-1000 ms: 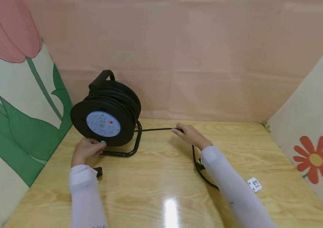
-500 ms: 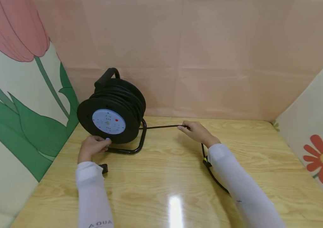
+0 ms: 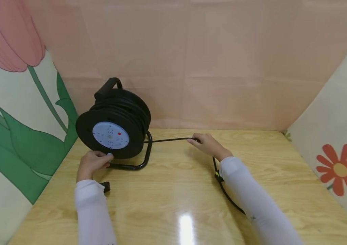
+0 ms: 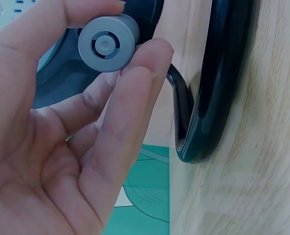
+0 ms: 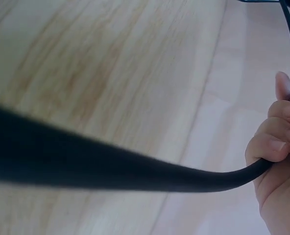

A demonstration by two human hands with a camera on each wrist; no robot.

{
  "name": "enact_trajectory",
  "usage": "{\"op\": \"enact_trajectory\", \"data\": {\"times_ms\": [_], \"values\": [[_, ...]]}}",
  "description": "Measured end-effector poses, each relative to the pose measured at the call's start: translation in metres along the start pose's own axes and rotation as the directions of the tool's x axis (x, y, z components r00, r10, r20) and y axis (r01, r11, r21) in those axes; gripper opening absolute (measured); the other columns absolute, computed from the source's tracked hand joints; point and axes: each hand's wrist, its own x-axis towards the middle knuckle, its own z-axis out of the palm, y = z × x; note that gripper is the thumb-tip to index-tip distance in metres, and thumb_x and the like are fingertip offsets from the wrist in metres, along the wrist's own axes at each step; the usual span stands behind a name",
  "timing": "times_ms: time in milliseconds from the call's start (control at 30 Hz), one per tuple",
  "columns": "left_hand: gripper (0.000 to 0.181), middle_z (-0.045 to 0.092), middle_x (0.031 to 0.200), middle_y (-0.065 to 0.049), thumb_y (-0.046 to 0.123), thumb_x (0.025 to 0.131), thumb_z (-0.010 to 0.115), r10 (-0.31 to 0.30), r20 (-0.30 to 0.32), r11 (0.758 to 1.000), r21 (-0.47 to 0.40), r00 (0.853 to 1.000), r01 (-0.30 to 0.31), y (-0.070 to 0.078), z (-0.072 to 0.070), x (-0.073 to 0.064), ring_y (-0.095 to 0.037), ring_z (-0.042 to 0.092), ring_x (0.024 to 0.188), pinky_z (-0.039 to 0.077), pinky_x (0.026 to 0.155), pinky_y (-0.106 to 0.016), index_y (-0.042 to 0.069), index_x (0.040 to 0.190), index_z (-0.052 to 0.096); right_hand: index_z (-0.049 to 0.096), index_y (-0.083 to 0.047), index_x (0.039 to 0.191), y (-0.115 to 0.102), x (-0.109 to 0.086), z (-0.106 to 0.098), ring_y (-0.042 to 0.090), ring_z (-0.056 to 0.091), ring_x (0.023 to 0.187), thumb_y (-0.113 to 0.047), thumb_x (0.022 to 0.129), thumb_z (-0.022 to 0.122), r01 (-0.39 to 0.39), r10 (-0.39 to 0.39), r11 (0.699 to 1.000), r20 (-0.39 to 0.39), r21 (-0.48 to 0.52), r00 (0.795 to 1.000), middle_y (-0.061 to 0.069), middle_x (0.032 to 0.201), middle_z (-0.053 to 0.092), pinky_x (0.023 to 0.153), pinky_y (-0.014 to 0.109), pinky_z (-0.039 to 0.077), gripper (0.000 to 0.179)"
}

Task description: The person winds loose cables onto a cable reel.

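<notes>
A black cable reel (image 3: 115, 119) with a pale blue socket face (image 3: 110, 135) stands tilted on its tubular frame (image 3: 130, 167) at the left. My left hand (image 3: 93, 163) is at the lower edge of the reel's disc, pinching a round grey knob (image 4: 106, 45) between thumb and fingers. From the reel a thin black cable (image 3: 168, 140) runs right to my right hand (image 3: 207, 145), whose fingers curl round it. Past that hand the cable (image 5: 194, 182) sags down beside the right sleeve, which hides its far end.
The wooden table (image 3: 161, 194) meets a pink backdrop (image 3: 210, 68) behind. Floral panels stand at left and right. A small black piece (image 3: 106, 186) shows beside the left cuff, and a black piece with a yellow mark (image 3: 218, 176) beside the right cuff.
My right hand has moved slightly right with the cable in its grip. The small white square item on the right is now out of sight at my sleeve. My left hand stays at the knob.
</notes>
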Motion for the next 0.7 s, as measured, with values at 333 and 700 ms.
{"op": "enact_trajectory", "data": {"times_ms": [333,700], "values": [[0.043,0.074,0.086,-0.005,0.04,0.087,0.072,0.005,-0.013,1.0,-0.024,1.0,-0.005,-0.003,-0.003,0.001,-0.02,0.069,0.083,0.055,0.086,-0.044,-0.001,0.102,0.069,0.058,-0.008,0.088,-0.003,-0.005,-0.01,0.014,0.034,0.054,-0.052,0.103,0.049,0.016,-0.017,0.997,-0.013,-0.072,1.0,0.001,0.064,0.042,0.055,0.033,0.035,0.047],[0.042,0.073,0.084,-0.004,0.037,0.087,0.073,0.017,-0.005,0.999,-0.036,1.0,-0.017,-0.006,-0.001,-0.001,-0.021,0.07,0.082,0.056,0.084,-0.043,-0.002,0.101,0.068,0.049,-0.015,0.073,0.0,-0.025,-0.034,0.012,0.03,0.052,-0.062,0.099,0.047,0.014,-0.013,0.994,0.012,-0.111,1.0,-0.001,0.059,0.037,0.053,0.031,0.032,0.053]]}}
